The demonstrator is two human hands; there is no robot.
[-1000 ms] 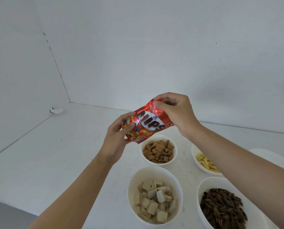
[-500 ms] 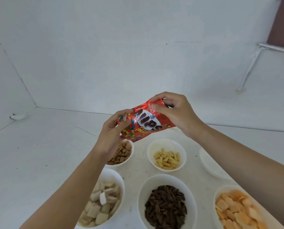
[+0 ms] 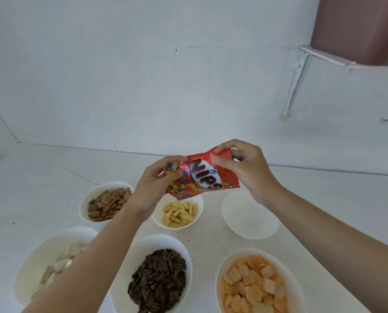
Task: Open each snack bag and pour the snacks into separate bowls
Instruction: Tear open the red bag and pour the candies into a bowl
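Bare white-painted enclosure; type of premises cannot be determined.
Plain white walls (image 3: 120, 75) meet a white surface (image 3: 41, 181) at painted seams, and the surface is cracked in one place. A white shelf (image 3: 326, 57) on a bracket (image 3: 295, 80) is fixed at upper right, below a reddish-brown panel (image 3: 358, 28). Bowls (image 3: 249, 218) of snacks stand on the surface.

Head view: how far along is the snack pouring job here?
Done: brown squares, yellow sticks, dark seeds, orange crackers and pale blocks each sit in their own bowl. In hand: the left hand and right hand grip the red foil Nips candy bag at its ends, nothing pouring yet. Left: pour it into the empty white bowl.
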